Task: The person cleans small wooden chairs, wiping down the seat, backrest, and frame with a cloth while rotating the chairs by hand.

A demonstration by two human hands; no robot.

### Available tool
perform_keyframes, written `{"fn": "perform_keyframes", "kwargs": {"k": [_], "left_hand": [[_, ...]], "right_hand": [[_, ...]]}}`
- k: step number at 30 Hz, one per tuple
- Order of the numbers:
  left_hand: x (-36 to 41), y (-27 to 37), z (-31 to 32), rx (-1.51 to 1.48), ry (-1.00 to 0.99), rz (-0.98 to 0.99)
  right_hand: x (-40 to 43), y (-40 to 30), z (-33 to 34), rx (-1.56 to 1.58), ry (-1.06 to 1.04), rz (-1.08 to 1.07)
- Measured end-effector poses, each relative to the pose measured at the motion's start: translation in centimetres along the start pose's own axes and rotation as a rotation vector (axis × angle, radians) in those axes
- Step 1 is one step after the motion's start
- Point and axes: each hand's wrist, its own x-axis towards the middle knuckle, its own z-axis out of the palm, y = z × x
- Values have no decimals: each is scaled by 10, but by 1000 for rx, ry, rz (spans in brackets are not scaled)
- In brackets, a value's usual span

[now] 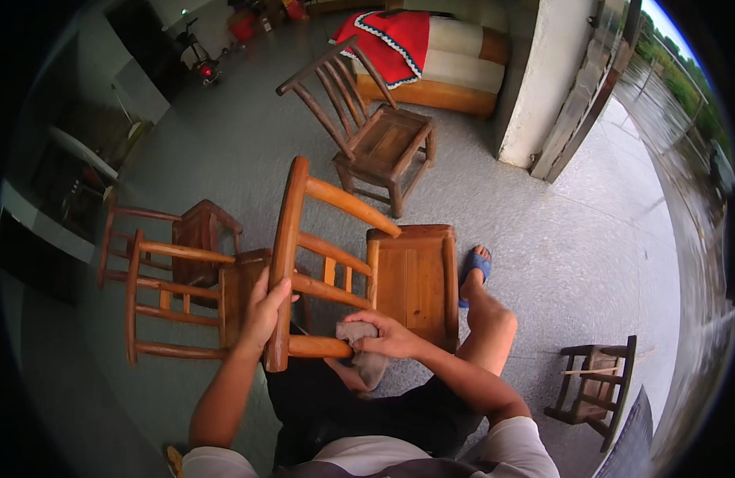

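A varnished wooden chair [413, 287] stands before me, its seat to the right and its slatted back towards the left. My left hand [271, 308] grips the thick top rail [290, 239] of that chair's back. With my right hand [382, 337] I hold a greyish cloth [367, 364] around the back post nearest me, close to where the post runs toward the seat. The cloth hangs down below the post, and part of the fingers is behind it.
Behind stands a darker wooden chair [391, 140]. More chairs [179, 251] [176, 316] are at the left, and a small chair [597, 382] is at the right. A sofa [463, 60] bears a red cloth [397, 42]. A wall edge [532, 89] adjoins the doorway.
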Motion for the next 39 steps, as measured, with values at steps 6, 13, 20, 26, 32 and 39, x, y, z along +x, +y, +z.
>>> {"fn": "perform_keyframes", "kwargs": {"k": [6,13,20,26,32,39], "left_hand": [[3,0,5,19,-5,-20],[-2,3,7,-24,34,-28],[4,-18,0,-24,134,-27],[15,-42,-10,-138,99,76],[10,-31,-4,-175,24,88],[9,-25,-3,-169,23,96]], "right_hand": [[-6,80,-57,-579,-41,374],[-8,63,-25,-618,147,460],[6,-68,85,-334,337,-298],[12,-87,146,-690,439,-482],[-16,-25,102,-827,530,-409],[-43,36,72,-525,835,-128]]}}
